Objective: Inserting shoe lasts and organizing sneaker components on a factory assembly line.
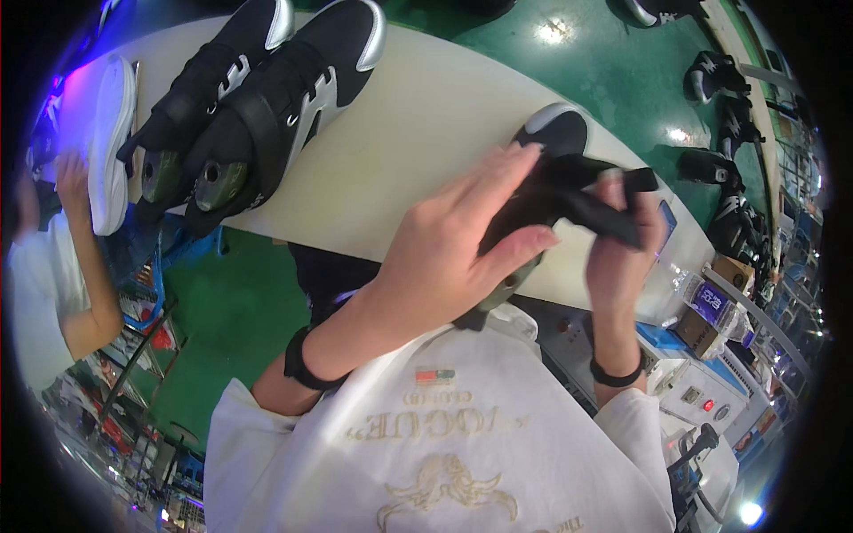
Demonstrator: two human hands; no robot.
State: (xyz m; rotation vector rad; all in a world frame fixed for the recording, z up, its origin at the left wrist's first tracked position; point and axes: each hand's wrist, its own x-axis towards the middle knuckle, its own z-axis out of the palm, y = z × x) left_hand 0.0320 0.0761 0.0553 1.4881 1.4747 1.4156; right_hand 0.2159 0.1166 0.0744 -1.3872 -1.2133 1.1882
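Shoe wkshp, blk sneakers (275, 107) on wktable (400, 133), ctrl box (697, 391), co-worker (49, 293) nearby, green flr (213, 346)

White glare on green floor (613, 84), blur on right hand (627, 249) (dark rim)

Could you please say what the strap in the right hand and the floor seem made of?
Strap: probably matte fabric or webbing; it bends softly and lacks shine, though blur hides any weave. Floor: perhaps coated concrete, glossy; it shows bright glare spots.
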